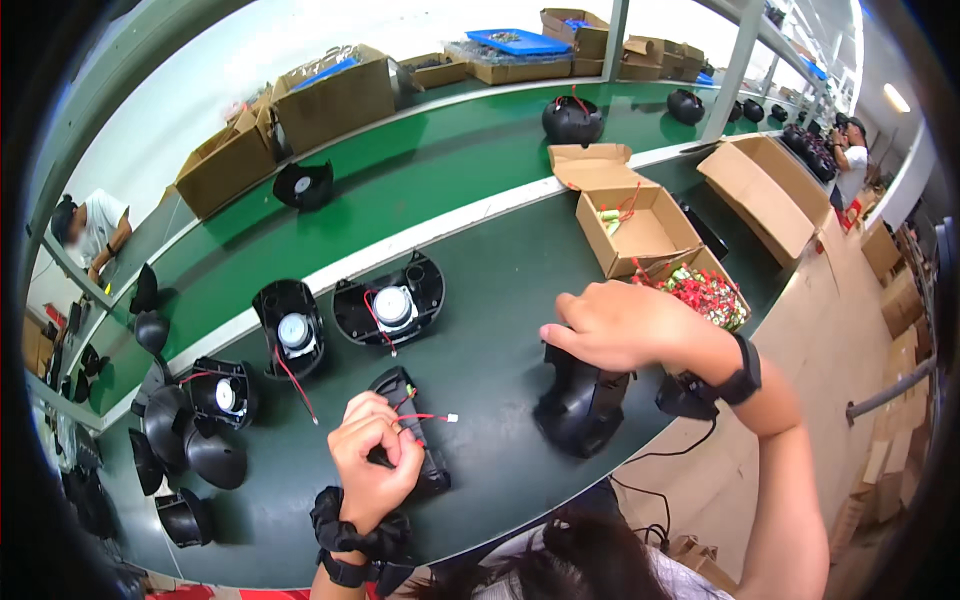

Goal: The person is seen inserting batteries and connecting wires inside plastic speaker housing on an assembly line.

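Observation:
My left hand [375,450] is closed in a pinch over a long black plastic housing [432,470] lying on the bench. A thin red wire lead [428,416] with a white plug comes out from between its fingers. Toward the right, my right hand [625,325] is curled just above a rounded black plastic shell [580,405]. Its fingertips are turned away, so what they hold, if anything, is hidden. Beyond the left hand lie a black half-shell with a round speaker [393,308] and a second speaker half-shell [294,332], both trailing red wires.
An open carton [640,235] and a box of red-wired parts [705,295] stand beyond my right hand. More black shells [190,440] cluster at left. A green conveyor belt [440,150] runs behind a pale rail. Another person [95,235] sits far left; one stands far right.

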The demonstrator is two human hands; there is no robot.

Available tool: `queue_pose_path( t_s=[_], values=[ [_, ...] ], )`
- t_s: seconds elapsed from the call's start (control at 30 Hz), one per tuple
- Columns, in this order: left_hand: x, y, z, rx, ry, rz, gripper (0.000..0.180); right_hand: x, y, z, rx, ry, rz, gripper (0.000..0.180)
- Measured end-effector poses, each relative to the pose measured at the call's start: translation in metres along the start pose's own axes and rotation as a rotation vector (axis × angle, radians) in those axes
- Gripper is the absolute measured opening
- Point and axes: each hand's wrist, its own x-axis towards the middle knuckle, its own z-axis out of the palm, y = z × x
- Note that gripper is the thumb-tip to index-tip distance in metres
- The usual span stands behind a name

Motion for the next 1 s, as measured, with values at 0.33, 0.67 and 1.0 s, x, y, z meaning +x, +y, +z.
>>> queue_pose_path(
  t_s=[0.33, 0.67, 1.0],
  values=[
    [0.009, 0.001, 0.03, -0.144, -0.122, 0.069, 0.027, 0.066, 0.015, 0.025, 1.127, -0.66, -0.301, 0.073],
    [0.01, 0.002, 0.035, -0.158, -0.175, 0.075, 0.029, 0.018, -0.014, 0.11, 0.797, 0.344, -0.39, 0.054],
    [0.013, 0.005, 0.033, -0.117, -0.262, 0.018, 0.03, 0.036, -0.015, 0.123, 1.056, 0.377, -0.468, 0.046]
  ],
)
